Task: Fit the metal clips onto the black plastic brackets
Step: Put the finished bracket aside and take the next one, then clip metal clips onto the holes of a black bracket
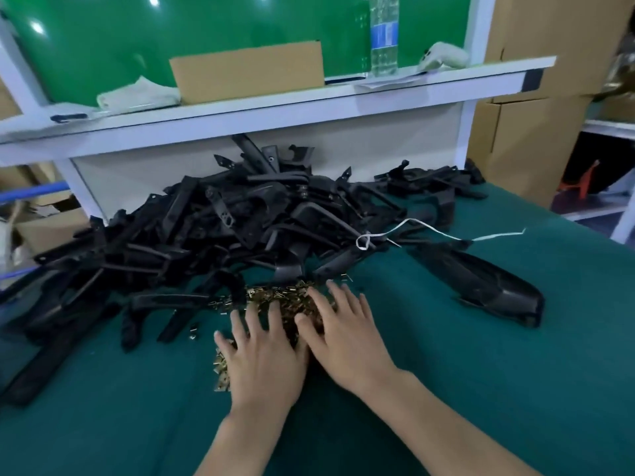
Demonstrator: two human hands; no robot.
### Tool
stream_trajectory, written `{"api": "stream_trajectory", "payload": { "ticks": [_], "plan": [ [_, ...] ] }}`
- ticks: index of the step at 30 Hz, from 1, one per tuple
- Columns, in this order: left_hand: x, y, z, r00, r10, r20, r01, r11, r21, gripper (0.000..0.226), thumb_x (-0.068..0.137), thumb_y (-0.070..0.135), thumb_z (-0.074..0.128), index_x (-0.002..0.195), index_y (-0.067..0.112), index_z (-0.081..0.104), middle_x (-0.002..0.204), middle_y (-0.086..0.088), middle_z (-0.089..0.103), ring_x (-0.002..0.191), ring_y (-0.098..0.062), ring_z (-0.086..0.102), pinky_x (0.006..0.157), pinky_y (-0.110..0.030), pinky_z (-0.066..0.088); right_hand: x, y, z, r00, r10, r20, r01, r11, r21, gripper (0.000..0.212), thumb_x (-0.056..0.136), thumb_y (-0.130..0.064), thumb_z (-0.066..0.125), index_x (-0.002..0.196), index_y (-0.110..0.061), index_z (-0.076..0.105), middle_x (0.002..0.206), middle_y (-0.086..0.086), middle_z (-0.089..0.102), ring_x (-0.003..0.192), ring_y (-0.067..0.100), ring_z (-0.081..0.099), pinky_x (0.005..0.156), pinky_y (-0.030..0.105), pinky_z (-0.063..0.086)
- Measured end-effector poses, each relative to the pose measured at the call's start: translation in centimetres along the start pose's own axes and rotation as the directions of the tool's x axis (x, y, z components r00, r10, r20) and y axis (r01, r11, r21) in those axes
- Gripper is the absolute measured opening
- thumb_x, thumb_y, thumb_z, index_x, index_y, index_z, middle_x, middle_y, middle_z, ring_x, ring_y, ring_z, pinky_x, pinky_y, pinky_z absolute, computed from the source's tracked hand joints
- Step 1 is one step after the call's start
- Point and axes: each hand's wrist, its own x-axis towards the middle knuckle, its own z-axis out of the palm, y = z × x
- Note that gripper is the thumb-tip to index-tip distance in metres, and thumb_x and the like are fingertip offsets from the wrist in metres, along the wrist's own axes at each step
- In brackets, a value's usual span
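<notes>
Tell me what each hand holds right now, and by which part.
Nothing is held. The left hand and the right hand both rest with spread fingers on the pile of metal clips, gripping none.

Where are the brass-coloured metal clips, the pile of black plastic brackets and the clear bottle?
Brass-coloured metal clips (288,293): head view, heap's far edge.
Pile of black plastic brackets (206,218): head view, pile's middle.
Clear bottle (384,36): head view, blue label.

Left grip (264,359) and right grip (343,341) lay flat, side by side.
Both were palm-down, fingers (275,322) straight and spread; bare forearms (433,410) converged from below.
</notes>
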Motion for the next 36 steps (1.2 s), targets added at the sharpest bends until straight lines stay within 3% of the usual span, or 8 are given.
{"api": "stream_trajectory", "payload": {
  "ticks": [3,8,15,19,22,26,32,36],
  "plan": [
    [1.1,-0.2,1.0,0.996,0.081,-0.033,-0.083,0.996,-0.043,0.066,0.097,0.057,0.019,0.155,0.026,0.020,0.161,-0.006,0.027,0.147,-0.029,0.029,0.118,-0.050,0.026,1.5,0.5,0.8,0.995,0.010,0.094,-0.015,0.999,0.051,0.065,0.099,-0.063,0.013,0.157,-0.033,0.022,0.166,0.001,0.017,0.153,0.019,0.009,0.125,0.042,0.000],
    [1.6,-0.4,1.2,0.974,0.186,-0.128,-0.202,0.971,-0.131,0.048,0.098,0.042,0.039,0.143,0.025,0.046,0.144,0.000,0.052,0.133,-0.023,0.050,0.110,-0.040,0.039,1.9,1.1,1.0,0.996,-0.037,0.081,0.030,0.995,0.094,0.062,0.100,-0.060,0.016,0.151,-0.032,0.035,0.157,-0.010,0.037,0.150,0.015,0.018,0.125,0.038,0.009],
    [1.4,-0.3,1.1,0.962,0.194,-0.192,-0.240,0.935,-0.261,0.039,0.097,0.030,0.052,0.136,0.022,0.054,0.136,0.003,0.054,0.124,-0.022,0.052,0.106,-0.037,0.040,1.6,1.0,0.2,0.996,-0.074,0.059,0.060,0.978,0.199,0.048,0.102,-0.054,0.029,0.135,-0.031,0.054,0.140,-0.010,0.052,0.133,0.012,0.037,0.116,0.030,0.026],
    [1.7,-0.8,0.5,0.928,0.049,-0.370,-0.182,0.925,-0.335,0.036,0.100,0.039,0.043,0.122,0.020,0.063,0.116,0.002,0.060,0.105,-0.025,0.054,0.090,-0.042,0.042,1.3,1.2,0.1,0.994,-0.088,0.064,0.070,0.969,0.236,0.048,0.103,-0.055,0.029,0.136,-0.031,0.054,0.144,-0.012,0.048,0.137,0.011,0.033,0.117,0.030,0.025],
    [2.4,-2.7,-0.4,0.869,-0.157,-0.468,-0.051,0.914,-0.402,0.033,0.104,0.034,0.039,0.118,0.016,0.064,0.106,-0.008,0.063,0.097,-0.034,0.055,0.083,-0.046,0.040,0.9,1.6,0.4,0.984,-0.145,0.105,0.125,0.976,0.175,0.054,0.101,-0.062,0.033,0.147,-0.035,0.041,0.158,-0.011,0.029,0.149,0.014,0.014,0.123,0.032,0.013],
    [3.0,-6.0,-0.8,0.887,-0.334,-0.318,0.171,0.879,-0.446,0.042,0.105,0.041,0.029,0.134,0.022,0.053,0.111,-0.019,0.065,0.101,-0.041,0.057,0.091,-0.054,0.041,0.7,1.7,0.6,0.963,-0.209,0.170,0.194,0.976,0.101,0.066,0.094,-0.073,0.034,0.152,-0.042,0.028,0.166,-0.010,0.009,0.153,0.012,-0.004,0.118,0.027,-0.010],
    [3.4,-7.5,-0.7,0.909,-0.363,-0.204,0.134,0.719,-0.682,0.048,0.104,0.049,0.029,0.142,0.025,0.046,0.115,-0.009,0.066,0.106,-0.031,0.061,0.090,-0.053,0.050,0.6,1.6,0.0,0.967,-0.214,0.136,0.201,0.974,0.103,0.049,0.101,-0.059,0.037,0.145,-0.039,0.045,0.159,-0.014,0.026,0.147,0.011,0.013,0.120,0.028,0.010],
    [3.6,-7.3,-0.9,0.840,-0.487,-0.239,0.100,0.572,-0.814,0.043,0.105,0.043,0.032,0.137,0.021,0.051,0.100,0.003,0.066,0.084,-0.010,0.060,0.071,-0.036,0.045,0.7,1.6,-0.4,0.973,-0.207,0.099,0.192,0.971,0.143,0.036,0.105,-0.047,0.041,0.136,-0.039,0.055,0.151,-0.017,0.039,0.140,0.005,0.023,0.117,0.025,0.018]
  ]
}}
